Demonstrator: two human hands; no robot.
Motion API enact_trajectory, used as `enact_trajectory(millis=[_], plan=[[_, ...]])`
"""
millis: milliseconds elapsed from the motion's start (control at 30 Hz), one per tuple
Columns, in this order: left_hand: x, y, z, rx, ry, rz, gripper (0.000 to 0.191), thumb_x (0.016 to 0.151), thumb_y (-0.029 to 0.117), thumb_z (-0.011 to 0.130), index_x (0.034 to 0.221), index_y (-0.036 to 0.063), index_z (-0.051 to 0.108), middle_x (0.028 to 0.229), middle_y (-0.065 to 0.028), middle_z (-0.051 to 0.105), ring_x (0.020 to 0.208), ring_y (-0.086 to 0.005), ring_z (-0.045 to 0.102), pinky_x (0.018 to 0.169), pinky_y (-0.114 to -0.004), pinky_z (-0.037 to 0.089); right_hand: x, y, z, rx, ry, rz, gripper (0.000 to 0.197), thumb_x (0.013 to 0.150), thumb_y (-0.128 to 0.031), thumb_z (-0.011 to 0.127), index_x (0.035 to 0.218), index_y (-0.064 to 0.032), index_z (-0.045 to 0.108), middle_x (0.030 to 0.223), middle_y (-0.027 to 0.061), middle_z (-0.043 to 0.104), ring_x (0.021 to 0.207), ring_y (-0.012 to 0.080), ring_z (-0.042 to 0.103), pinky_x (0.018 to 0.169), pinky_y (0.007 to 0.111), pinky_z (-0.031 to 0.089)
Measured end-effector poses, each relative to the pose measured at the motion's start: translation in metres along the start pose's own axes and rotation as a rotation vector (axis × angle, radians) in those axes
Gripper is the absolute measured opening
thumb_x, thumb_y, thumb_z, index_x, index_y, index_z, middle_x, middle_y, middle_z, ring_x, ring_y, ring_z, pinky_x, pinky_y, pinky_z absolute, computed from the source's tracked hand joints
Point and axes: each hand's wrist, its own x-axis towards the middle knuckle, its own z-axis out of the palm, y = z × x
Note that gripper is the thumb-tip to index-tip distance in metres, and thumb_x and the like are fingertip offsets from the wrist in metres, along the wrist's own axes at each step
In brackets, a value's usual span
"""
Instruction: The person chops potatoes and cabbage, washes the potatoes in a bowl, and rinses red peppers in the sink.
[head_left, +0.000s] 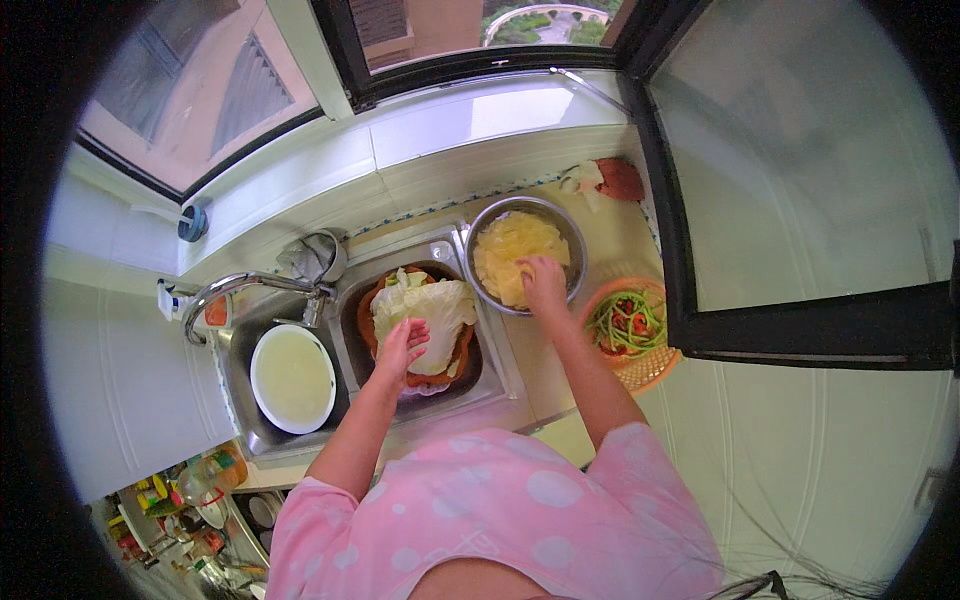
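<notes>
My left hand (405, 349) is over the near left part of a pale napa cabbage (431, 319), its fingers loosely extended and holding nothing. The cabbage sits in an orange-brown basket (466, 349) inside the right basin of the steel sink. Over on the right, my right hand (545, 283) reaches into a round metal bowl (579, 255). Its curled fingers touch thin yellowish slices (517, 244), which look like potato. Whether a slice is pinched between those fingers is hidden.
A white basin of cloudy liquid (292, 379) stands in the left sink basin, below a chrome faucet (247, 281). An orange basket (645, 371) holds green strips and red peppers. The black-framed open window (675, 247) projects at right. Bottles (206, 480) crowd the lower left.
</notes>
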Motion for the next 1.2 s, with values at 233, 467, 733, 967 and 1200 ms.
enact_trajectory(millis=[233,467,733,967,1200], plan=[[-0.026,-0.011,-0.021,-0.030,0.074,0.011,0.036,0.095,0.036,0.034,0.109,0.0084,0.053,0.102,-0.0058,0.059,0.094,-0.0160,0.055,0.077,-0.030,0.043,0.041,0.004,0.032,-0.273,-0.309,0.117,0.056,0.072,-0.036,0.064,0.124,-0.0241,0.048,0.137,0.0155,0.028,0.128,0.0361,0.022,0.100,0.056,0.022],[-0.037,-0.025,-0.029,-0.078,0.102,0.022,0.033,0.095,0.035,0.034,0.105,0.0094,0.053,0.097,-0.0045,0.059,0.087,-0.0130,0.056,0.072,-0.025,0.044,0.041,0.036,0.041,-0.326,-0.415,0.022,0.049,0.072,-0.028,0.062,0.120,-0.0222,0.051,0.131,0.0134,0.038,0.121,0.0349,0.035,0.096,0.053,0.030],[-0.043,-0.031,-0.022,-0.077,0.105,0.014,0.035,0.095,0.034,0.034,0.106,0.0069,0.053,0.097,-0.0052,0.060,0.084,-0.0138,0.057,0.071,-0.026,0.046,-0.002,0.016,0.003,-0.442,-0.303,-0.139,0.026,0.078,-0.025,0.055,0.102,-0.0180,0.061,0.109,0.0078,0.056,0.107,0.0276,0.049,0.090,0.058,0.033],[-0.046,-0.041,-0.026,-0.093,0.119,0.011,0.035,0.096,0.034,0.033,0.106,0.0067,0.053,0.096,-0.0056,0.059,0.084,-0.0140,0.057,0.070,-0.027,0.046,0.058,-0.012,0.030,-0.170,-0.255,-0.091,0.056,0.071,-0.036,0.066,0.121,-0.0199,0.048,0.131,0.0150,0.038,0.123,0.0354,0.033,0.098,0.058,0.025],[-0.063,-0.035,-0.036,-0.077,0.160,0.000,0.036,0.096,0.034,0.033,0.107,0.0062,0.052,0.096,-0.0059,0.058,0.084,-0.0136,0.056,0.073,-0.027,0.045,0.080,-0.015,0.060,-0.305,-0.294,0.082,0.054,0.067,-0.029,0.070,0.116,-0.0184,0.050,0.126,0.0134,0.039,0.116,0.0380,0.038,0.092,0.054,0.034]])
